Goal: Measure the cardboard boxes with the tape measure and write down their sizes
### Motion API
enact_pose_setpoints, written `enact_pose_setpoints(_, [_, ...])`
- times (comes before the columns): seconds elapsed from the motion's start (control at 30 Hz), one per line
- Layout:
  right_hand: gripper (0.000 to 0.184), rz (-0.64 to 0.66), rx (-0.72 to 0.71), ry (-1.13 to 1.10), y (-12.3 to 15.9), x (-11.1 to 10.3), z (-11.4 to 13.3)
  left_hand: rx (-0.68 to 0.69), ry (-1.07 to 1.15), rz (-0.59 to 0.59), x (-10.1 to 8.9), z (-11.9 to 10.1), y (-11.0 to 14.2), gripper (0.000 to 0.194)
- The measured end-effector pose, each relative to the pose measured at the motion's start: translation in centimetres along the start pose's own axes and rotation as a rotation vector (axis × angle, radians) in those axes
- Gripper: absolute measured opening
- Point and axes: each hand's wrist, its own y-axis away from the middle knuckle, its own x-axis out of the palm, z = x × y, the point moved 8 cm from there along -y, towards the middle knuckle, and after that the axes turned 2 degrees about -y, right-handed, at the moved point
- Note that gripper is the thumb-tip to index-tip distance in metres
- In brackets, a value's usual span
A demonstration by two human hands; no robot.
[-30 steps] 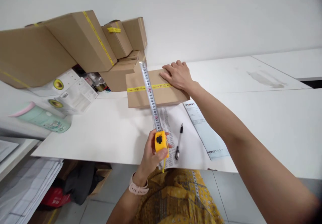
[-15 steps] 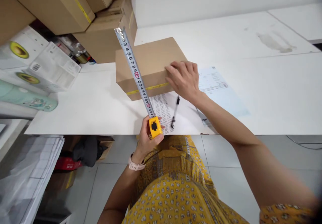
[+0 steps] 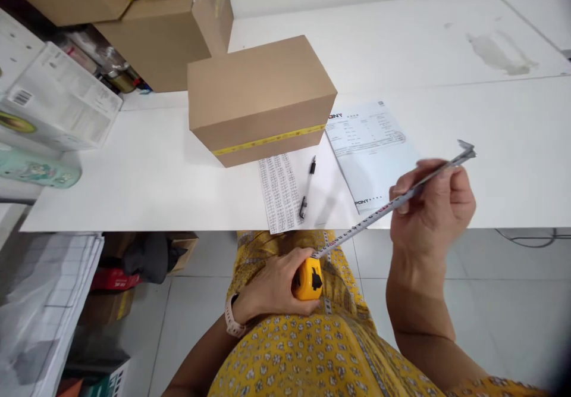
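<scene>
My left hand is closed around the yellow case of a tape measure, held low in front of my body. The metal blade runs out of the case up to the right. My right hand grips that blade between thumb and fingers, a little short of its hooked end. Beyond the hands, a brown cardboard box with a yellow tape strip rests on the white table. Neither hand touches the box.
A pen lies near a printed sheet of small labels. Right of it is a paper form. Larger cartons, a white box and a mint-green bottle stand at the left. Paper stacks sit lower left.
My right hand has left the box and taken hold of the tape blade. The tape measure has swung from over the box to the right, nearer my body.
</scene>
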Motion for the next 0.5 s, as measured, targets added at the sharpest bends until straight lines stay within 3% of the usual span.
enact_pose_setpoints(0.1, [0.026,0.121,-0.008,-0.06,1.8,0.3,-0.4,-0.031,0.063,-0.098,-0.8,0.3,0.3,0.096])
enact_pose_setpoints(0.27, [0.011,0.616,-0.051,-0.146,8.2,5.3,-1.9,0.035,0.221,-0.374,-2.9,-0.4,0.4,0.104])
enact_pose_setpoints(0.37, [0.011,0.608,-0.108,-0.17,9.6,5.8,-2.3,0.114,0.213,-0.444,-3.5,-0.8,0.6,0.102])
enact_pose_setpoints(0.43, [0.017,0.532,-0.18,-0.115,8.8,5.3,-2.1,0.134,0.163,-0.491,-4.2,-0.6,0.9,0.101])
enact_pose_setpoints(0.5, [0.028,0.442,-0.169,0.013,7.0,4.9,-2.7,0.143,0.101,-0.61,-6.2,-0.5,1.6,0.1])
